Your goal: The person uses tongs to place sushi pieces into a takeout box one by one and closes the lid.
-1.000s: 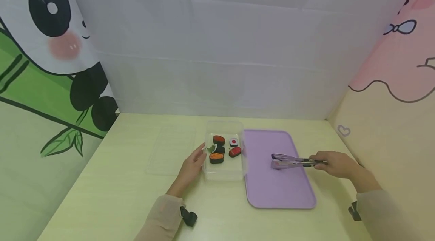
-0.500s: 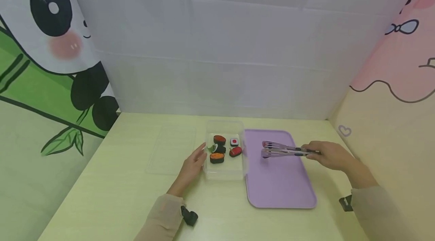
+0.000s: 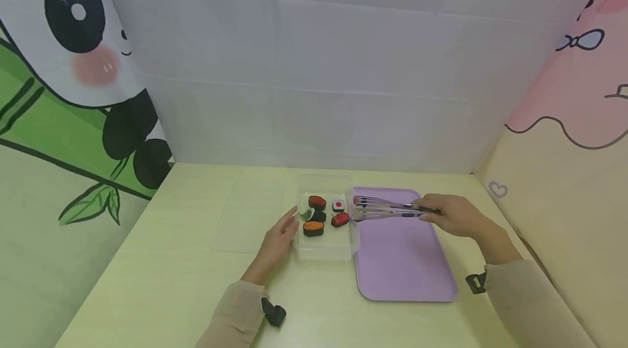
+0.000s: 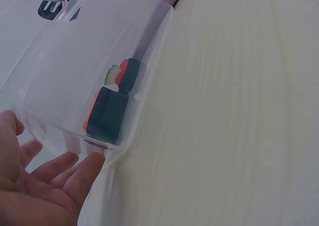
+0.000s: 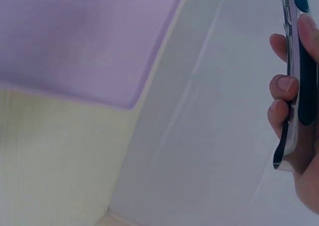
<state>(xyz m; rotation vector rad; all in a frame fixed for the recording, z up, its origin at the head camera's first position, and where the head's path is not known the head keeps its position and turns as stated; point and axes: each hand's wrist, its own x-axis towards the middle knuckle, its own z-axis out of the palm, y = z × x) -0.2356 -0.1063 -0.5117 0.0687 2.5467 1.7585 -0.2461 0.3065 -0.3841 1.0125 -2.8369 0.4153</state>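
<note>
The pale table [image 3: 162, 288] carries a purple tray [image 3: 402, 271] on its right side, its long axis running away from the person. Beside it on the left stands a clear container [image 3: 324, 252], lengthwise the same way, its right rim overlapping the tray's left edge in the head view. A flat clear lid [image 3: 247, 217] lies farther left, near the container but apart from it.

The left hand [image 3: 276, 241] is the nearer one to the container: its fingers, loosely extended and holding nothing, rest against the left wall. The right hand [image 3: 453, 214] is over the tray's right side, fingers curled firmly round the handle of the tongs [image 3: 399, 207]. These point left, almost square across the container's long axis, so the container lies straight beyond their tips, which are at its right wall. The tips seem to clasp a dark sushi piece with a reddish part [image 3: 356, 201], though the slotted metal hides most of it and their height against the rim is hard to judge.

Inside, three sushi pieces line the left side, the nearest an orange-topped one [image 3: 313, 228]; on the right, closest to the tips, sit a red-topped one [image 3: 340, 220] and a small white roll [image 3: 338, 205]
</note>
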